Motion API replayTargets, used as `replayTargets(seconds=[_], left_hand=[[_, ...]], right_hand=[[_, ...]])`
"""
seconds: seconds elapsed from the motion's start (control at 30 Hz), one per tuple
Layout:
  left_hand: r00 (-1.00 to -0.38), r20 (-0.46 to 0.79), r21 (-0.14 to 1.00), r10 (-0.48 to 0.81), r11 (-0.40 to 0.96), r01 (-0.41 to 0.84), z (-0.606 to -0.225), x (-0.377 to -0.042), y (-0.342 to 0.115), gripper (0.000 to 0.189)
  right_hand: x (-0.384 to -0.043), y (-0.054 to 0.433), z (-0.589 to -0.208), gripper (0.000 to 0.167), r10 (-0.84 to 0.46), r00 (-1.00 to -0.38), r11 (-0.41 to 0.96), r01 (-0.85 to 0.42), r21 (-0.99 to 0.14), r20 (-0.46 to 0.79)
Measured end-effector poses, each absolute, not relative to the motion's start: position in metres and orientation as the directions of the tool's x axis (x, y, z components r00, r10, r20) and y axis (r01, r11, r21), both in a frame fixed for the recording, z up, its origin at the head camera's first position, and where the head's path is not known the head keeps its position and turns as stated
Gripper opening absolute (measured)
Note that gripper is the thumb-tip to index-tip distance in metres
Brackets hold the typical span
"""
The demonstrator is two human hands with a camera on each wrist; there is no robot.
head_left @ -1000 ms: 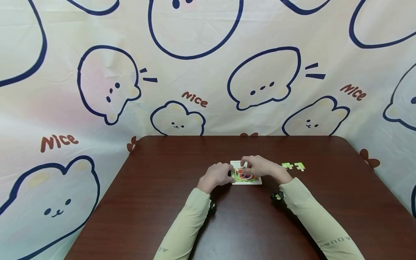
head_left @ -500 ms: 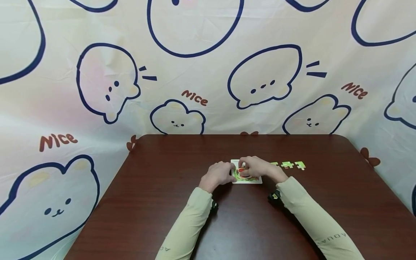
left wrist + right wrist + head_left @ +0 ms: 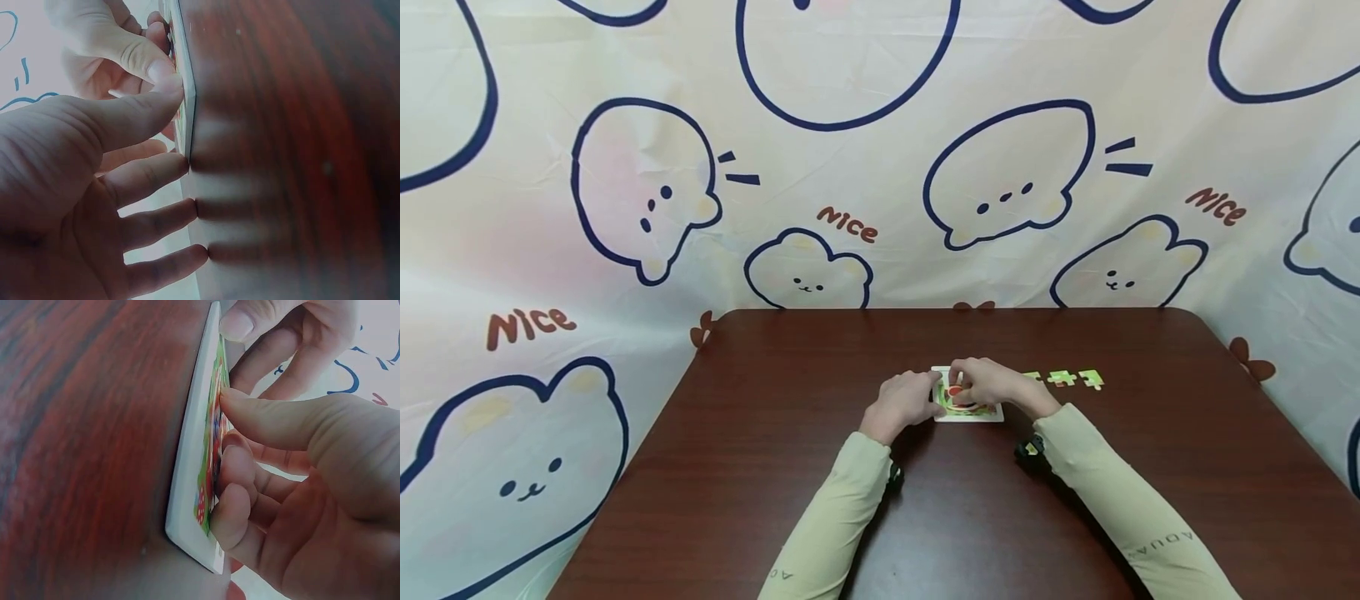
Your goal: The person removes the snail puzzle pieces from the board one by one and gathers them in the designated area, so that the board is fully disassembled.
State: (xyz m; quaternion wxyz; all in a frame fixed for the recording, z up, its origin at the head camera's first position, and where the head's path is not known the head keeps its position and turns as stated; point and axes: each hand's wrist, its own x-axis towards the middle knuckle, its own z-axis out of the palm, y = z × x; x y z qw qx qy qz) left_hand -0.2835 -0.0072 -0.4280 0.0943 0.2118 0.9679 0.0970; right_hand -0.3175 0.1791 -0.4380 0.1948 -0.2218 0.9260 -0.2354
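A small jigsaw puzzle (image 3: 970,414) in a white frame lies on the table, its picture red and green. My left hand (image 3: 904,404) grips its left side, thumb (image 3: 165,84) on the near edge and several fingertips down at the table. Over the picture, my right hand (image 3: 996,383) has thumb (image 3: 240,403) and index finger pinched close around a red-patterned puzzle piece (image 3: 955,390), mostly hidden by the fingers. Its other fingers curl against the picture in the right wrist view.
Loose green puzzle pieces lie in a row right of the frame: one (image 3: 1033,376) beside my right wrist, another (image 3: 1062,378), and a third (image 3: 1091,379) farthest right. The brown table (image 3: 760,433) reaches back to a cartoon-printed cloth (image 3: 895,183).
My right hand has shifted slightly left over the puzzle, drawing its thumb and index finger closer together. A loose piece beside its wrist has come into view. My left hand stays about in place.
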Motion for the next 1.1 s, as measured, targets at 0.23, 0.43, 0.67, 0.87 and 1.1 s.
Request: replayTargets(seconds=[0.23, 0.43, 0.67, 0.87, 1.1], left_hand=[[-0.894, -0.125, 0.217, 0.430, 0.891, 0.398, -0.4297, -0.2841, -0.0070, 0.037], [-0.901, -0.102, 0.222, 0.422, 0.892, 0.393, -0.4313, -0.2851, -0.0058, 0.030], [-0.906, -0.112, 0.222, 0.408, 0.899, 0.378, -0.4302, -0.2847, -0.0036, 0.027], [-0.912, -0.120, 0.204, 0.392, 0.909, 0.364, -0.4284, -0.2841, -0.0014, 0.025], [-0.927, -0.116, 0.168, 0.357, 0.927, 0.336, -0.4276, -0.2790, 0.0020, 0.021]], right_hand=[[-0.3184, 0.1792, -0.4401, 0.021, -0.511, -0.818, 0.768, -0.298, -0.566, -0.263], [-0.3187, 0.1784, -0.4404, 0.021, -0.504, -0.825, 0.773, -0.300, -0.559, -0.256], [-0.3188, 0.1769, -0.4384, 0.021, -0.491, -0.828, 0.794, -0.299, -0.529, -0.269], [-0.3185, 0.1763, -0.4379, 0.023, -0.484, -0.831, 0.802, -0.296, -0.520, -0.275], [-0.3170, 0.1764, -0.4372, 0.024, -0.491, -0.821, 0.792, -0.280, -0.543, -0.292]])
